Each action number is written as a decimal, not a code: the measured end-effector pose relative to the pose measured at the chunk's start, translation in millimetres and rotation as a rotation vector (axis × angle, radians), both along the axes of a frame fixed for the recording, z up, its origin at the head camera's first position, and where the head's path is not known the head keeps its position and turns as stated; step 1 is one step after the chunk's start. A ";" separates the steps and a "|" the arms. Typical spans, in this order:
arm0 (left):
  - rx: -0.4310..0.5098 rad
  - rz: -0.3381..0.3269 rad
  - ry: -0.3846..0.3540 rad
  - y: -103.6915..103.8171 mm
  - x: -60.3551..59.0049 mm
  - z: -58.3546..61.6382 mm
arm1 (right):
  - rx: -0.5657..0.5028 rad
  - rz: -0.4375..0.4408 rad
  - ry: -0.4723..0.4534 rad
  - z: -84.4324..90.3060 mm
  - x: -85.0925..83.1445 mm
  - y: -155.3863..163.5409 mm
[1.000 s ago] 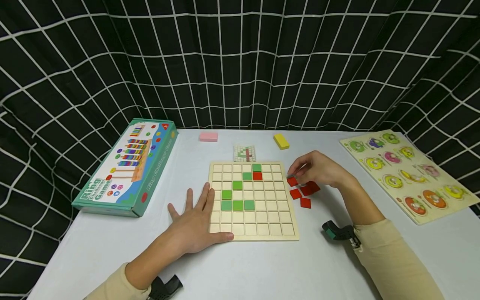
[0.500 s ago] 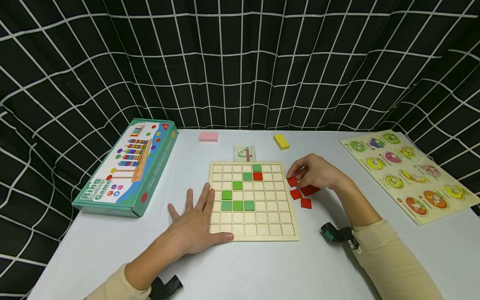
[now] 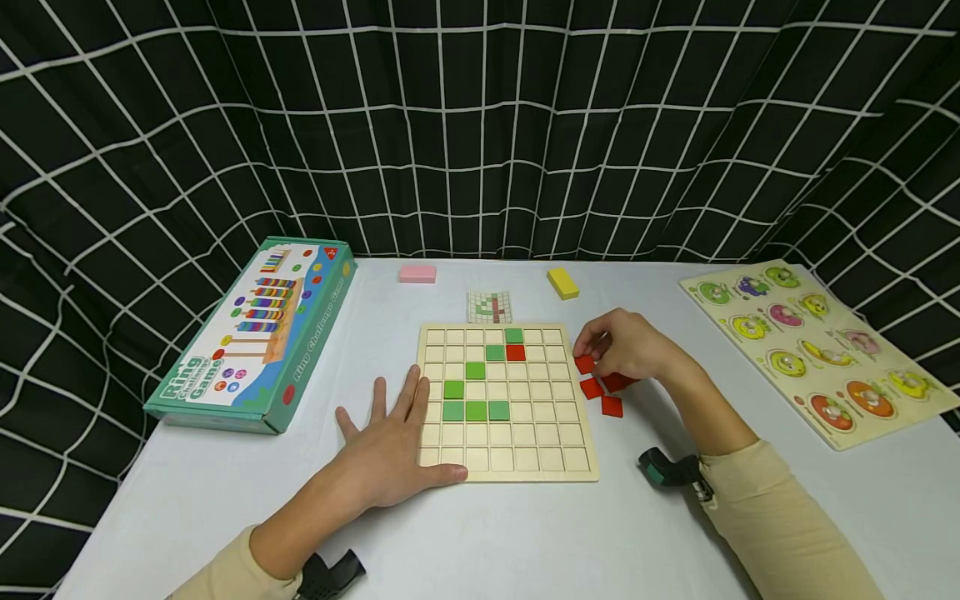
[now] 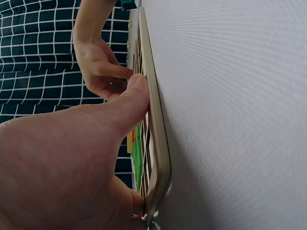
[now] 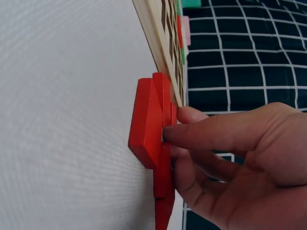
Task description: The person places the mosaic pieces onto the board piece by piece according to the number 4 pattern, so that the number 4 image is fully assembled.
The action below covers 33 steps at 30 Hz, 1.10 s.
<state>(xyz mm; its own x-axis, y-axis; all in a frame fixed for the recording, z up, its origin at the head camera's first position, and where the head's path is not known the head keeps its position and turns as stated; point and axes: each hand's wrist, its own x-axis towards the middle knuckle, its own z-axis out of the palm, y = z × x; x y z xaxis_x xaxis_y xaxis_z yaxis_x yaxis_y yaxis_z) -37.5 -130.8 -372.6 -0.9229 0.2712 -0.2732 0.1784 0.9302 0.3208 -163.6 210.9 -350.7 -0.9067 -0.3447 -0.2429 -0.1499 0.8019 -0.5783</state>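
My left hand (image 3: pixel 390 454) is spread over the left side of a wooden grid board (image 3: pixel 555 437). Its thumb presses the board's near edge, which also shows in the left wrist view. Green square tiles (image 3: pixel 476 411) and one red tile (image 3: pixel 515 352) sit in the board's cells. Just right of the board, my right hand (image 3: pixel 628 343) has its thumb and index finger around the edges of a red square tile (image 3: pixel 584 364). More loose red tiles (image 3: pixel 612 406) lie beside and under that hand; in the right wrist view some red tiles (image 5: pixel 146 124) overlap close to the thumb.
A small printed pattern card (image 3: pixel 489 307) lies behind the board. Farther back are a pink block (image 3: pixel 417 274) and a yellow block (image 3: pixel 562 283). A green game box (image 3: pixel 255 333) stands at left, a fruit puzzle board (image 3: pixel 817 350) at right, on a white table (image 3: pixel 480 542).
My right hand has shifted slightly, its wrist drawing a little left and its thumb now nearer the red tile. The left hand and the tiles on the board have stayed put.
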 end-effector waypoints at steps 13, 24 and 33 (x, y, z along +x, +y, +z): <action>-0.003 0.000 0.000 0.0 -0.9 -1.4 | 0.012 -0.020 0.006 5.5 1.4 3.6; 0.005 0.001 -0.002 0.5 -1.2 -0.4 | -0.091 -0.095 -0.078 6.9 -0.5 8.0; 0.007 0.002 -0.004 0.6 -1.1 0.1 | -0.162 -0.141 -0.118 7.6 -0.6 7.7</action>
